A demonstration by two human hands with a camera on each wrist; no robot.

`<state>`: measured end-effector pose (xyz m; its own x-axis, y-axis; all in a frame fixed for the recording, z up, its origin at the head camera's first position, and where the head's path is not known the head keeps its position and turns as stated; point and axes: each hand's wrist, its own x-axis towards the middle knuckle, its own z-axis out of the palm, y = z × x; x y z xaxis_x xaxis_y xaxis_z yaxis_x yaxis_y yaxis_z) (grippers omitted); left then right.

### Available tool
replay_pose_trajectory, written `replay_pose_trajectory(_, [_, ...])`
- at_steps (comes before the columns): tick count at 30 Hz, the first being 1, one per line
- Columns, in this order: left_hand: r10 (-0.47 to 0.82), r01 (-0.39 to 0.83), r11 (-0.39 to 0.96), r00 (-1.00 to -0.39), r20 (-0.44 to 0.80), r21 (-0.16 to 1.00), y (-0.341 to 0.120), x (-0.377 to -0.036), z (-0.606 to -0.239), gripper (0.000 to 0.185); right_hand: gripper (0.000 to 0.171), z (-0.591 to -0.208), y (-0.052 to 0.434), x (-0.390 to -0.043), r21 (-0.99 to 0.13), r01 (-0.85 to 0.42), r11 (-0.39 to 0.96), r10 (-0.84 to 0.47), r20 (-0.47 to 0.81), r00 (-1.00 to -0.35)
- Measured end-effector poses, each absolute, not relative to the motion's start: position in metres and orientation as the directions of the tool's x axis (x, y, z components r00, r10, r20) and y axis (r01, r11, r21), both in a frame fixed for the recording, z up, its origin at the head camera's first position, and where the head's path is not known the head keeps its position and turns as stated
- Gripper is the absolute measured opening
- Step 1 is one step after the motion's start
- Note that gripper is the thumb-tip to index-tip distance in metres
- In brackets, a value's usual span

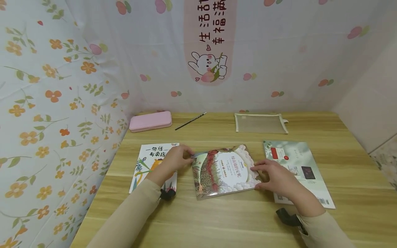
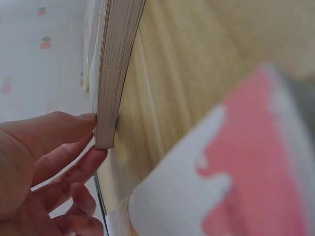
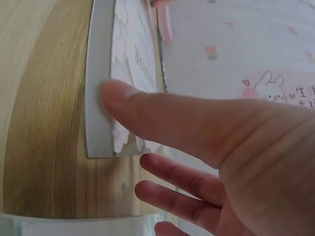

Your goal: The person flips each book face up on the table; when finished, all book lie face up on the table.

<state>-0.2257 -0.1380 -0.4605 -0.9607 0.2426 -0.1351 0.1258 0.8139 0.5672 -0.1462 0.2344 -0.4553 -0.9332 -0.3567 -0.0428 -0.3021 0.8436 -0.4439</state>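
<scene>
A picture book (image 1: 223,170) with a scalloped white and red cover lies in the middle of the wooden table (image 1: 217,220). My left hand (image 1: 178,156) pinches its upper left corner. In the left wrist view the thumb and a finger of that hand (image 2: 91,137) bracket the corner of the page block (image 2: 115,73). My right hand (image 1: 270,174) rests at the book's right edge. There the thumb of the right hand (image 3: 138,128) presses on the cover (image 3: 135,49), and the other fingers (image 3: 182,179) lie straight beside the book.
A white book with orange art (image 1: 153,158) lies under my left wrist, a pale green book (image 1: 297,168) to the right. At the back stand a pink pencil case (image 1: 150,121), a pencil (image 1: 190,121) and a mesh pouch (image 1: 260,123). Flowered cloth walls close off the left and rear.
</scene>
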Motion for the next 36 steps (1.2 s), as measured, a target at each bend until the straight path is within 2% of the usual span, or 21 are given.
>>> replay_pose_trajectory(6, [0.224, 0.091, 0.808, -0.961, -0.161, 0.582, -0.144, -0.215, -0.462, 0.018, 0.045, -0.457, 0.238, -0.149, -0.441, -0.313, 0.841, -0.357, -0.017, -0.934])
replay_pose_trajectory(14, [0.275, 0.179, 0.84, -0.954, -0.117, 0.512, -0.151, -0.204, -0.461, 0.019, 0.038, -0.456, 0.237, -0.161, -0.427, -0.294, 0.855, -0.341, -0.035, -0.94])
replay_pose_trajectory(23, [0.285, 0.184, 0.838, -0.95, -0.124, 0.513, -0.157, -0.191, -0.459, 0.012, 0.034, -0.457, 0.239, -0.178, -0.428, -0.292, 0.855, -0.339, -0.035, -0.94])
replay_pose_trajectory(30, [0.306, 0.159, 0.809, -0.936, -0.175, 0.565, -0.161, -0.185, -0.458, 0.011, 0.03, -0.46, 0.238, -0.192, -0.45, -0.248, 0.858, -0.299, -0.045, -0.953])
replay_pose_trajectory(36, [0.405, 0.202, 0.739, -0.896, -0.184, 0.643, -0.166, -0.181, -0.461, 0.015, 0.028, -0.46, 0.235, -0.203, -0.433, -0.249, 0.866, -0.287, -0.022, -0.958])
